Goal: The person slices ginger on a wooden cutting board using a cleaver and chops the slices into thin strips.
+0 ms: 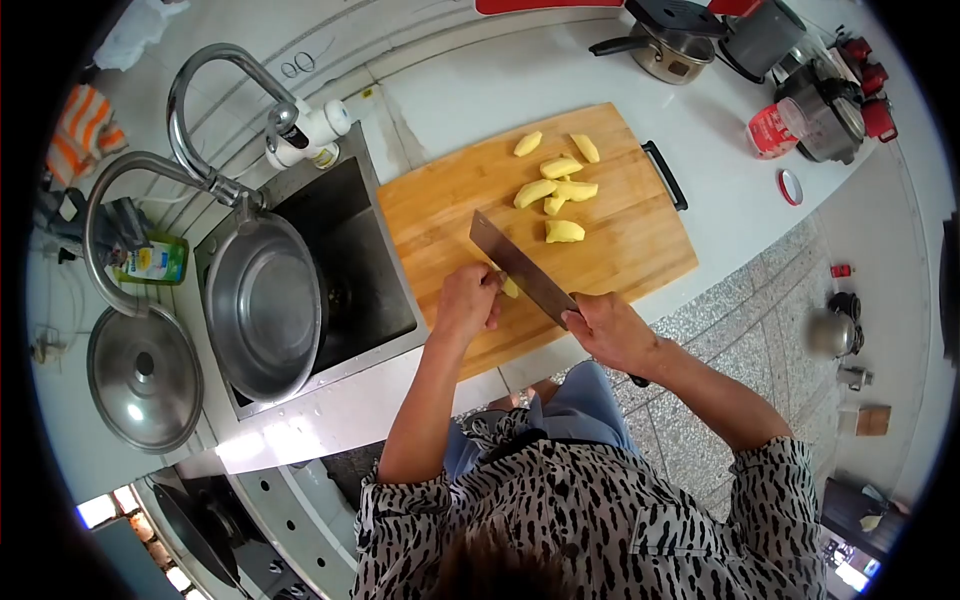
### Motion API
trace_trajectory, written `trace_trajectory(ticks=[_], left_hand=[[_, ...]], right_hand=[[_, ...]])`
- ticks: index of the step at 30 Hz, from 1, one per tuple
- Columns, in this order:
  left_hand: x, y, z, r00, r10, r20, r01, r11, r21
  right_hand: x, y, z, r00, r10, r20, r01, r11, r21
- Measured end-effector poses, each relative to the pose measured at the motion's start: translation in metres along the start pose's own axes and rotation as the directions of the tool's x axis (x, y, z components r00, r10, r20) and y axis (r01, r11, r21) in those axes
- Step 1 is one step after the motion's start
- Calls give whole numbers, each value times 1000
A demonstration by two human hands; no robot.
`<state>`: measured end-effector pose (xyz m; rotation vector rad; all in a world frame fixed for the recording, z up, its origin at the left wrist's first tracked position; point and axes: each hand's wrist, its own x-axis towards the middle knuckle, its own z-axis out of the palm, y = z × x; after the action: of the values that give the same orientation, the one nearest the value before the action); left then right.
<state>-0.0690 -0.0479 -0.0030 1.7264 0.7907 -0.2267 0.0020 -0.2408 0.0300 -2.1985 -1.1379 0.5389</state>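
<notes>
A wooden cutting board (440,222) lies on the counter. My right hand (618,333) is wrapped round the handle of a cleaver (515,262), whose broad blade slants over the board toward the upper left. Close to the blade's left side, my left hand (468,303) has its fingers bent onto a pale yellow potato piece (510,287), partly hidden by them. Beyond the blade, several peeled potato chunks (565,232) sit in a loose group on the board. Whether the blade touches the held piece I cannot tell.
Left of the board is a sink (375,300) with a metal basin (265,310) in it, under a curved faucet (180,110). A pot lid (145,380) lies farther left. Toward the back right stand a saucepan (672,55) and a red-labelled jar (775,132).
</notes>
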Motion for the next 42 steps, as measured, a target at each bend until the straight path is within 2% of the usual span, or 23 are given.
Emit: trace_trajectory(ticks=[4,7,10,12,14,20,23,26,28,35,38,40,42], left_hand=[[1,-2,0,1000,-5,12,5,1000,-13],[0,0,-1,1000,14,14,-15,1000,16],[1,-2,1,1000,14,2,-14,1000,18],[2,-4,2,999,46,-4,-46,998,43],[0,-5,2,997,80,-9,-79,994,71],[-7,2,0,999,31,-12,-31,999,-16],[-7,1,3,999,37,-15,-37,999,1],[-5,-6,3,995,97,-26,-94,991,98],[-5,-2,2,996,84,-32,-78,984,162],[-5,4,0,999,34,-25,-30,986,162],[-3,2,0,998,63,-23,-56,975,216],[0,-4,1,993,117,-16,-110,965,237],[-1,-4,0,994,111,-10,-105,964,245]], right_hand=[[3,3,-8,999,-49,4,49,997,-57],[7,2,-12,996,-23,91,29,997,-67],[11,3,4,990,-40,132,37,999,29],[9,0,22,1000,-5,-6,4,995,-97],[10,-2,22,1000,21,-15,-22,997,-73],[1,-2,2,997,73,23,-72,997,-19],[-2,-7,-8,996,74,41,-72,996,-59],[-1,-12,-12,992,93,91,-86,993,-79],[-1,-10,-12,993,52,107,-41,993,-109],[9,1,-8,993,-62,98,73,991,-109],[12,-1,12,993,16,119,-5,996,-89],[11,-4,21,998,50,31,-46,993,-112],[11,-6,15,998,61,27,-58,994,-89]])
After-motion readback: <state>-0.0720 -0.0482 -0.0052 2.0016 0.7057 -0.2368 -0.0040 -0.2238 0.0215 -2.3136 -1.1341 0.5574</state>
